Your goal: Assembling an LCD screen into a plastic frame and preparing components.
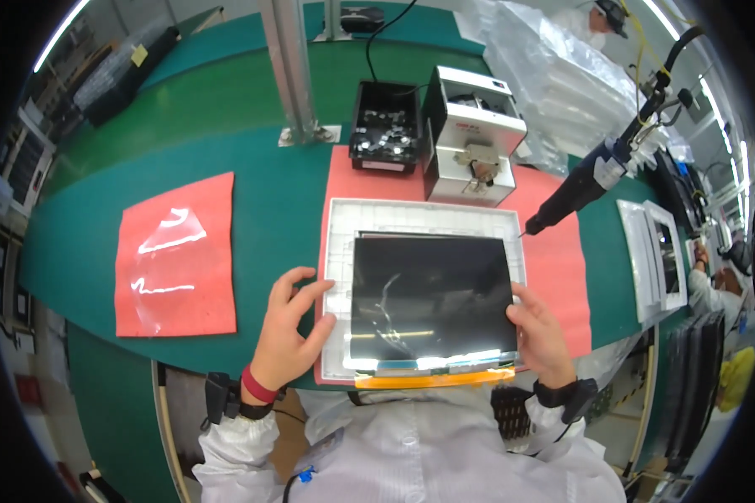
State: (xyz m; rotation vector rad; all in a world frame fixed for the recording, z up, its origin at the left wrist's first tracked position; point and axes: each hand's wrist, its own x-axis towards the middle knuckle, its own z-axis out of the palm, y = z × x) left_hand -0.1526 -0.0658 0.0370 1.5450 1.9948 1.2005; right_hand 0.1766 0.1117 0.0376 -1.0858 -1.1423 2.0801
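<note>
Green desk [260, 168] fills the view. At its six o'clock edge a white tray [340, 251] carries a black glossy panel [432, 302]. Left hand [289, 327] rests spread on the tray's nine o'clock rim. Right hand [541, 335] grips the panel's three o'clock edge, fingertips hidden beneath. Glare blurs the panel's lower edge.

The bench top [252, 126] is green. Two salmon-red mats lie on it: the left mat [176, 256] carries glossy white glare streaks. The tray [337, 251] is white, the panel [432, 302] in it glossy black, with an orange strip [432, 380] at its near edge. A red wristband [258, 389] circles the left wrist.
</note>
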